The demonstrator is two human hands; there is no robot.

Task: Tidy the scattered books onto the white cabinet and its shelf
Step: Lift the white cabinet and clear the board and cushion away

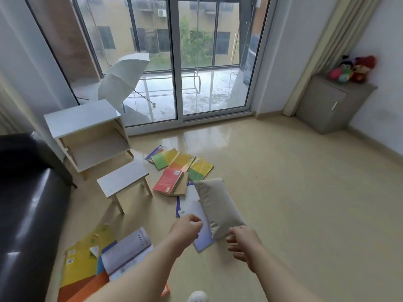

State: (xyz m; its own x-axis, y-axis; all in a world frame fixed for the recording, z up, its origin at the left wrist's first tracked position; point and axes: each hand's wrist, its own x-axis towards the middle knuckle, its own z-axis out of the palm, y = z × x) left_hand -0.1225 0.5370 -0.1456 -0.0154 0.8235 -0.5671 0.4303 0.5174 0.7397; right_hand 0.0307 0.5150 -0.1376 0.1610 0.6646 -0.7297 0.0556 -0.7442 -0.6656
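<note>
Tiled floor [283, 192] holds scattered books [181, 162]; the left hand [187, 231] curls fingers at a pale book [193, 203] under the cushion [218, 205], grip unclear; right hand [243, 245] fingers apart. Next, likely: carry it to white cabinet [85, 118], ten o'clock.

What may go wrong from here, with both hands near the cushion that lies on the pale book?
1. The cushion lies on the pale book by the left hand; pulling the book out may bend its cover or drag the cushion.
2. The small stool stands before the white cabinet, so it may block the way to the shelf.
</note>
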